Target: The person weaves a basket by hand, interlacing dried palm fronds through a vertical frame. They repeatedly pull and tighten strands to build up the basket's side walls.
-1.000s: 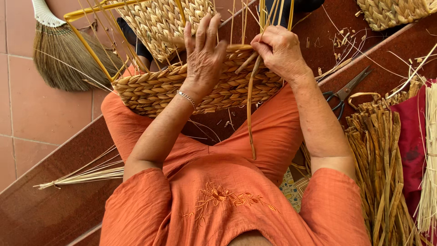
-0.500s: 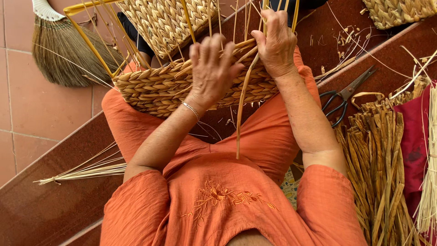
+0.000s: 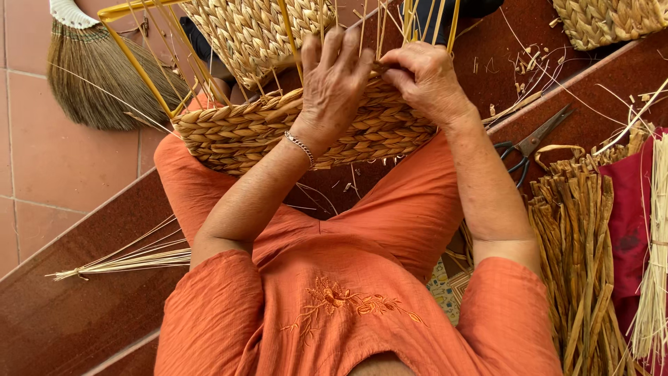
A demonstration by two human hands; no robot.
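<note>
On lap: half-woven basket. Left hand lies on its rim w/ fingers spread; right hand pinches a straw strand. Scissors nearby.

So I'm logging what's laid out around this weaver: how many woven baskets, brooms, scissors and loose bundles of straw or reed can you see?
Woven baskets: 3, the one under both hands, one behind it, one at top right
Brooms: 1
Scissors: 1
Loose bundles: 3, at left, right, far right
Total: 8
</note>
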